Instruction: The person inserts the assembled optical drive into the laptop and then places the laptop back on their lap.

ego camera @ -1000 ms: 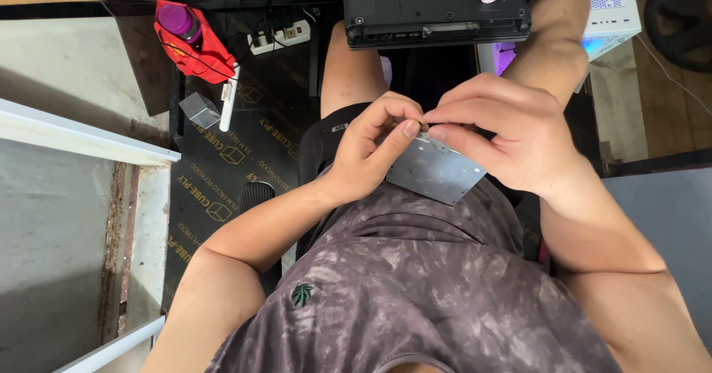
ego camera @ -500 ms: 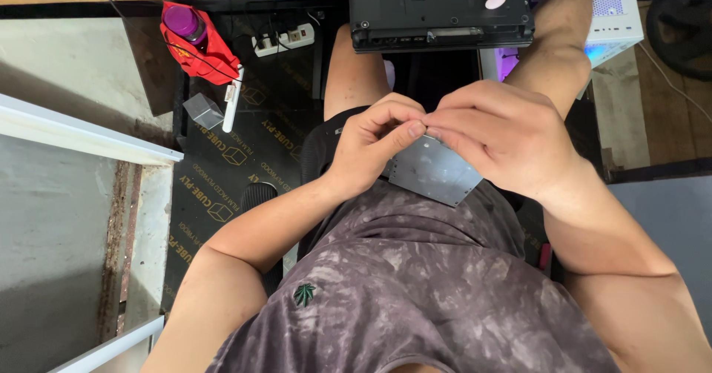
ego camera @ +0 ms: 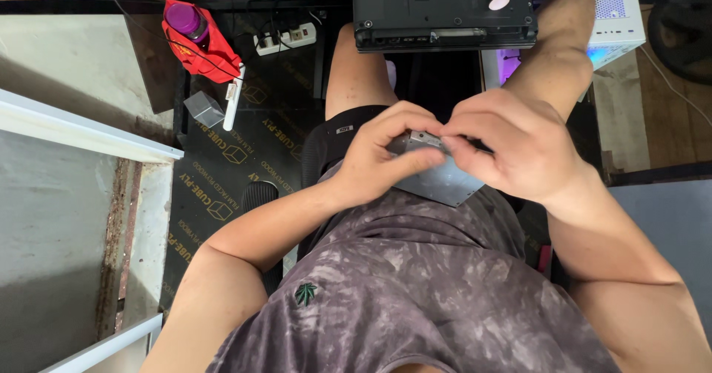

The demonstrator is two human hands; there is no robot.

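Hands (ego camera: 452, 150) now lower over flat metal plate (ego camera: 439, 184)

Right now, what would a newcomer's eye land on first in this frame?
Both hands meet at centre over the lap: the left hand and right hand pinch the top edge of a flat grey metal plate. Above them a black laptop lies underside up at the desk edge. At upper left, a red bag holding a purple bottle sits on the floor.
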